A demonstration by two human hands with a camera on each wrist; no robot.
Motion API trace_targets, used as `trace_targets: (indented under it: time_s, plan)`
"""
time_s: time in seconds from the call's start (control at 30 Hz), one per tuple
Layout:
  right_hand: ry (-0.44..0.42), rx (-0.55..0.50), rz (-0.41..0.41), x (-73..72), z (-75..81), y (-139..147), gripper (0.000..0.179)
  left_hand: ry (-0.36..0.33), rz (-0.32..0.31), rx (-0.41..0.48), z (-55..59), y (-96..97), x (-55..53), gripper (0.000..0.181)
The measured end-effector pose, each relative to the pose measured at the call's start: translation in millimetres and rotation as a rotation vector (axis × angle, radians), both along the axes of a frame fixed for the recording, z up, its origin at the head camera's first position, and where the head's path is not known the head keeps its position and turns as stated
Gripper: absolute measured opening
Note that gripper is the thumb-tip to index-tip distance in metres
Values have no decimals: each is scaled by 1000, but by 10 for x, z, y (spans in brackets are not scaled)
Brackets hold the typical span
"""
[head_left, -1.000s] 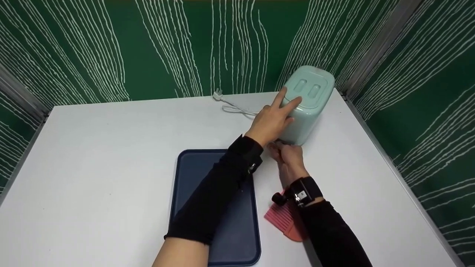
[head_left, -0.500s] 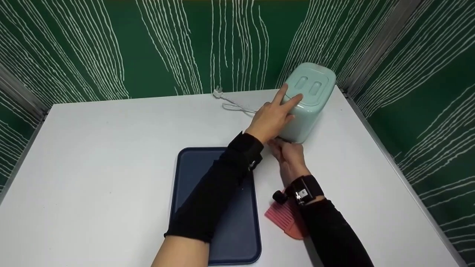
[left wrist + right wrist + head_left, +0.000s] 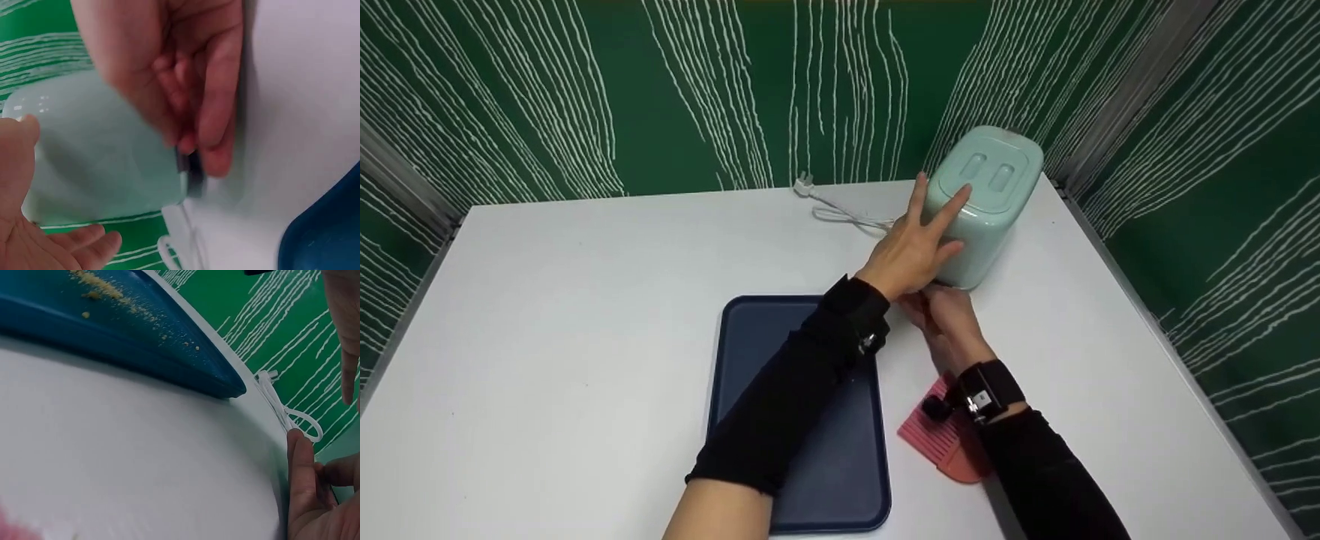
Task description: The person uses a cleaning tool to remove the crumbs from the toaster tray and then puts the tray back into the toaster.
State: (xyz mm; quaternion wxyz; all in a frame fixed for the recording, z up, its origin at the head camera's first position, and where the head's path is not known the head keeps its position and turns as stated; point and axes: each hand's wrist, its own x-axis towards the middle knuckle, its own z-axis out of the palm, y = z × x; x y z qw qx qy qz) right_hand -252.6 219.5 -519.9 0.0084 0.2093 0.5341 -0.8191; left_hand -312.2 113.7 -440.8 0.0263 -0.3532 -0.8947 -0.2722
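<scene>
A mint-green toaster [image 3: 986,240] stands at the back right of the table, tipped slightly in the head view, its top marked by two oblong hollows. My left hand [image 3: 911,255] braces its near left side, fingers straight and spread, two reaching the top edge. Low at the base, my right hand [image 3: 956,311] pinches a dark crumb tray [image 3: 194,175] between thumb and fingers; most of that piece is hidden inside the toaster and behind the fingers. In the left wrist view the right hand's curled fingers [image 3: 216,107] come in from above.
A dark blue tray [image 3: 840,465] lies left of my right arm, with yellowish crumbs [image 3: 104,289] on it in the right wrist view. A pink and orange brush [image 3: 964,461] lies partly under my right wrist. The toaster's white cord and plug [image 3: 804,187] lie near the green wall.
My left fingers have spread a little wider on the toaster. The right wrist has shifted slightly to the right, baring more of the brush; its fingers stay at the toaster's base.
</scene>
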Motion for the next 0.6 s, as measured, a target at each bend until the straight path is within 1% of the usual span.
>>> trace_targets:
  time_s: [0.13,0.2,0.23,0.33,0.43,0.5,0.57,0.6]
  plan:
    - [35,83,58,56,20,-54,18,-53,14,4,-11,-91,73,72]
    - [50,164,101,92,43,-91,25,-73,27,-12,-9,-157,88,71]
    - [61,226,125,110,58,-109,27,-74,33,-22,-10,-197,92,70]
    - [101,417,188,152,93,-195,31,-52,51,-44,-38,-340,78,68]
    - [152,649,228,179,124,-292,29,1,72,-55,-93,-510,62,66]
    - [178,754,247,189,140,-339,26,29,92,-57,-134,-624,52,65]
    - [199,851,267,200,163,-358,24,39,113,-64,-167,-743,48,63]
    - [208,880,276,204,174,-357,24,35,125,-71,-182,-803,44,63]
